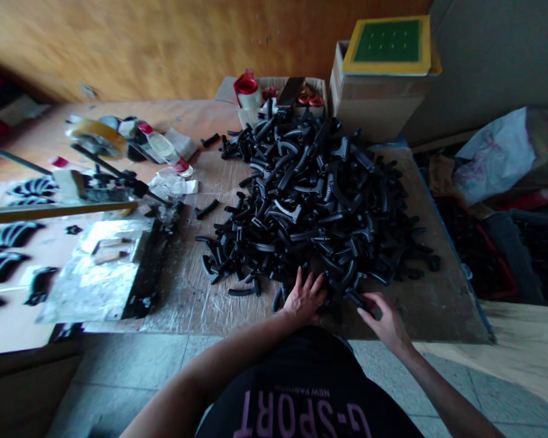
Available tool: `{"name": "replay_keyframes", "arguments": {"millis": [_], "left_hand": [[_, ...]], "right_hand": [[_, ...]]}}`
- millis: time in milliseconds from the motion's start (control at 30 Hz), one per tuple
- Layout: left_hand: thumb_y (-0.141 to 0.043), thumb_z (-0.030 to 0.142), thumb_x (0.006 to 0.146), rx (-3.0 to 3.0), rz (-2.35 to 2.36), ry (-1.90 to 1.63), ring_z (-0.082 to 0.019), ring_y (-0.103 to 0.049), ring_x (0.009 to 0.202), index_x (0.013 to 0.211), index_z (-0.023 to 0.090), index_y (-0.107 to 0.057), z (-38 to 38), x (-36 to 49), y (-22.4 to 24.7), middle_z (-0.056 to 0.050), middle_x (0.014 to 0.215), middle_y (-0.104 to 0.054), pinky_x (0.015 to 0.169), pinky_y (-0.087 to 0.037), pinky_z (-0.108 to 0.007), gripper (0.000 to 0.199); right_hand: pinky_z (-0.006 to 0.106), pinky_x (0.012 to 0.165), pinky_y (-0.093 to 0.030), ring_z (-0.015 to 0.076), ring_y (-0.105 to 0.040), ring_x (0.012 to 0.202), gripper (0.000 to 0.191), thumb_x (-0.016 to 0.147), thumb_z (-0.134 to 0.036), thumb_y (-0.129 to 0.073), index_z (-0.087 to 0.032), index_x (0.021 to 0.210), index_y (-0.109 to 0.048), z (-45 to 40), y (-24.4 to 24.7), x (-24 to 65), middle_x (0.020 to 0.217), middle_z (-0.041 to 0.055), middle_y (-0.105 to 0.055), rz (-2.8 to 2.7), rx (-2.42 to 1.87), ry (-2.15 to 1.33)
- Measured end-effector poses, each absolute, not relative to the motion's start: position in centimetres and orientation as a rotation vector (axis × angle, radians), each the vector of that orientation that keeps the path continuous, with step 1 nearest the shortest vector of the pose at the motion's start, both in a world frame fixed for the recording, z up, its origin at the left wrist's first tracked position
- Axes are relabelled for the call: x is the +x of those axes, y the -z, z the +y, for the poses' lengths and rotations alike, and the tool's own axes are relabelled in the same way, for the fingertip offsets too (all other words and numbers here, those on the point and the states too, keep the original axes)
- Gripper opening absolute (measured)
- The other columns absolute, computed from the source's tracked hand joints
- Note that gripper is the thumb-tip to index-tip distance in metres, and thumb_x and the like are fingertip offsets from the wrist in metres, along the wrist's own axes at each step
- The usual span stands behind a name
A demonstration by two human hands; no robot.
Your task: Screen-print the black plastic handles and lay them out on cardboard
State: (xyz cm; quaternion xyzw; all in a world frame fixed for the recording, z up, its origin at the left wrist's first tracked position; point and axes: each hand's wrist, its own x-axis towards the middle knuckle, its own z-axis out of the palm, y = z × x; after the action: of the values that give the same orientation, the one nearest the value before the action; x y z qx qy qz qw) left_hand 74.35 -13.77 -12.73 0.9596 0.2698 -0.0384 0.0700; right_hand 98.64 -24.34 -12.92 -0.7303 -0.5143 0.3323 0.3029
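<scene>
A big heap of black curved plastic parts [296, 207], some with ribbed or spring-like sections, covers the middle of the table. My left hand [304, 298] lies on the near edge of the heap, fingers spread and pointing away from me, touching the parts there. To its right, my right hand [387, 321] pinches the end of one black curved plastic part [356, 298] between thumb and fingers. A few single parts lie apart on the left, such as one black plastic part [206, 210].
Left stands a metal plate [95, 267] on a clamp-like rig with a long yellow-edged bar [59, 213]. A clear bottle [162, 146] and tape roll [95, 137] lie behind. At the back are an open carton [319, 91] and a cardboard box [374, 103]; crates [506, 255] sit right.
</scene>
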Motion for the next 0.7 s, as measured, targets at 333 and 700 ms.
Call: {"name": "replay_keyframes", "arguments": {"millis": [333, 700], "left_hand": [[-0.051, 0.029, 0.092, 2.92, 0.941, 0.071, -0.03, -0.04, 0.137, 0.109, 0.024, -0.068, -12.5, 74.2, 13.2, -0.014, 0.138, -0.055, 0.116, -0.017, -0.06, 0.025], [-0.049, 0.033, 0.094, 2.981, 0.819, -0.03, -0.03, -0.039, 0.137, 0.118, 0.036, -0.062, -10.2, 69.4, 12.6, -0.008, 0.139, -0.053, 0.112, -0.016, -0.069, 0.027]], "right_hand": [[0.043, 0.097, -0.047, 0.0244, -0.062, 0.108, 0.047, 0.071, -0.053, -0.071, -0.023, 0.107, -0.067, -17.7, 17.8, 94.3, 0.109, 0.0022, -0.071, -0.293, -1.439, -1.081], [0.047, 0.1, -0.049, 0.0277, -0.064, 0.111, 0.05, 0.066, -0.045, -0.08, -0.022, 0.108, -0.068, -9.3, 15.5, 92.6, 0.108, 0.0038, -0.073, -0.189, -1.288, -1.468]]}}
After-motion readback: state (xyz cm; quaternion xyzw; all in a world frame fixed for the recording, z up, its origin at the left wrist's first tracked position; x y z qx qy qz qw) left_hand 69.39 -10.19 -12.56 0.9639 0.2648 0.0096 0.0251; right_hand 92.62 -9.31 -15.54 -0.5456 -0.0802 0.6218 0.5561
